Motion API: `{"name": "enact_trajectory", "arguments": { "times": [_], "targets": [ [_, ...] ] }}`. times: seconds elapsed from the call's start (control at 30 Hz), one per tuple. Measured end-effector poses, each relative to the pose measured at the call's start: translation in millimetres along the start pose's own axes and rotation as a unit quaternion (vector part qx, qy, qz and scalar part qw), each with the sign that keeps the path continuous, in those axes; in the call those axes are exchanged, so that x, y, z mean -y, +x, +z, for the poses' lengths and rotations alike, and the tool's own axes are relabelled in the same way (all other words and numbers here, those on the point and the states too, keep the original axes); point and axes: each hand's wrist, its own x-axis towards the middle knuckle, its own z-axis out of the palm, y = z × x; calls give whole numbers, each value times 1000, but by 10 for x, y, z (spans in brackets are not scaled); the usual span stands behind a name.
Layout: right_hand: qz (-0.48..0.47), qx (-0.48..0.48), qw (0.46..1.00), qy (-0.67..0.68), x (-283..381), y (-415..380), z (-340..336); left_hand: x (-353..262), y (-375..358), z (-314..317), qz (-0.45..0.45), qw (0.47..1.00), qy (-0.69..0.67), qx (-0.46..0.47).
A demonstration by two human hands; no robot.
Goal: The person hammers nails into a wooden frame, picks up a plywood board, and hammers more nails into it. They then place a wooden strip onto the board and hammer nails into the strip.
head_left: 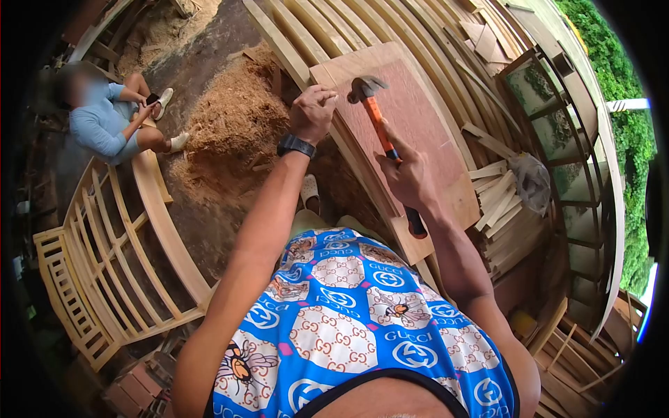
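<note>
My right hand (406,174) is wrapped round the orange and black handle of a claw hammer (375,115), whose dark metal head points away from me. Under the hammer lies a flat wooden panel (425,129) with a reddish middle and a paler border. At the panel's left edge is my left hand (313,111), its fingers curled and pressed together. Whatever those fingers may pinch is too small to make out. A dark watch (296,145) sits on my left wrist.
Long boards (334,31) lie stacked beneath and beyond the panel. A seated person (108,122) in light blue holds a phone beside a sawdust heap (237,118). A slatted wooden frame (125,244) stands at left. Wood offcuts (498,198) and a plastic bag (531,182) lie at right.
</note>
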Motion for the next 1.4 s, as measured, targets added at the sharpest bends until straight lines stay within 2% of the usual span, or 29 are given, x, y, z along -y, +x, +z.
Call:
{"name": "enact_trajectory", "arguments": {
  "times": [0.07, 0.17, 0.33, 0.4, 0.43, 0.5, 0.53, 0.57, 0.63, 0.73, 0.97, 1.07, 1.13, 1.17, 1.23, 1.27, 1.33, 1.4],
  "targets": [
    [52, 45, 997, -26, 62, -78, -14, -8, -19, 1, -1, 1000, -5, 1],
    [76, 68, 994, -27, 111, -224, -45, -8, -16, -5, 14, 1000, -7, -3],
    [79, 62, 995, -20, 131, -342, -95, -84, -170, 56, 15, 999, -32, -10],
    [67, 55, 996, -21, 194, -295, -113, -163, -201, 26, 67, 995, 40, -64],
    [81, 61, 995, -24, 233, -285, -125, -194, -237, 17, 64, 995, 36, -63],
    [98, 70, 992, -30, 293, -291, -139, -213, -320, 16, -86, 995, 30, -27],
    [101, 69, 992, -29, 318, -294, -138, -190, -307, 15, -103, 994, -21, -14],
    [100, 62, 993, -27, 366, -533, -297, -446, -435, -1, -101, 994, -25, -15],
    [114, 66, 991, -34, 432, -546, -297, -565, -394, -108, -220, 967, -112, 63],
    [116, 64, 990, -42, 437, -577, -285, -531, -381, -100, -211, 963, -159, 62],
    [149, 91, 984, -24, 469, -643, -332, -569, -443, -151, -184, 969, -138, 92],
    [140, 100, 985, -10, 435, -739, -372, -803, -590, -90, -223, 967, -106, 64],
    [144, 103, 984, -18, 409, -759, -362, -795, -685, -2, -256, 958, -128, -16],
    [141, 107, 984, -27, 399, -762, -365, -811, -665, -14, -257, 958, -128, -15],
    [139, 99, 985, -14, 400, -768, -346, -824, -606, -78, -227, 972, -53, 45],
    [135, 89, 987, -1, 390, -819, -365, -856, -607, -97, -226, 972, -50, 46],
    [133, 92, 987, 8, 392, -801, -358, -818, -514, -143, -198, 969, 26, 147],
    [131, 94, 987, 17, 397, -786, -354, -801, -483, -170, -199, 966, 26, 162]
  ]
}}
